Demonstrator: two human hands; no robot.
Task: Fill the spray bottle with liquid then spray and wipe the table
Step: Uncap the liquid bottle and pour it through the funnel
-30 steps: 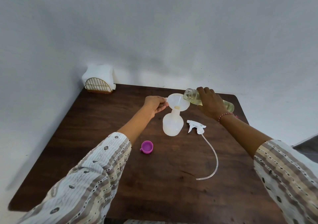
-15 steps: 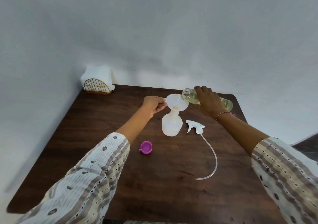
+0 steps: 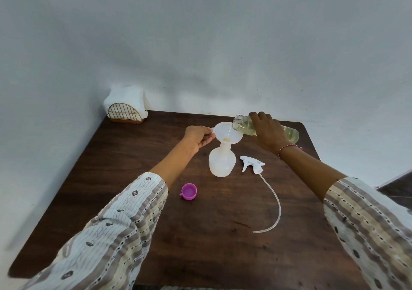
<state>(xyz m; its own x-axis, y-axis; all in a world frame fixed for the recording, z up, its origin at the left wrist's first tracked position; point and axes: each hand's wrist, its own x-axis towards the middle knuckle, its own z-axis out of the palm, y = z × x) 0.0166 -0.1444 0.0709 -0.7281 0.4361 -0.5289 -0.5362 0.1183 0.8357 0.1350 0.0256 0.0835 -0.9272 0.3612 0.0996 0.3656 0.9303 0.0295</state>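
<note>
Table [image 3: 138, 178] of dark wood against pale walls, right hand [image 3: 267, 132] gripping jar [image 3: 242, 125] tipped sideways, mouth pointing left over funnel [image 3: 225, 133], left hand [image 3: 198, 137] pinching funnel rim atop upright spray bottle [image 3: 221, 162]

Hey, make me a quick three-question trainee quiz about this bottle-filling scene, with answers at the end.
1. True or false: the trigger sprayer is screwed onto the spray bottle.
2. Which hand steadies the funnel?
3. The purple cap lies: A) in the funnel B) on the table C) on the clear bottle

Key:
1. False; it lies on the table beside it.
2. The left hand; the right hand tilts the clear bottle.
3. B
</note>
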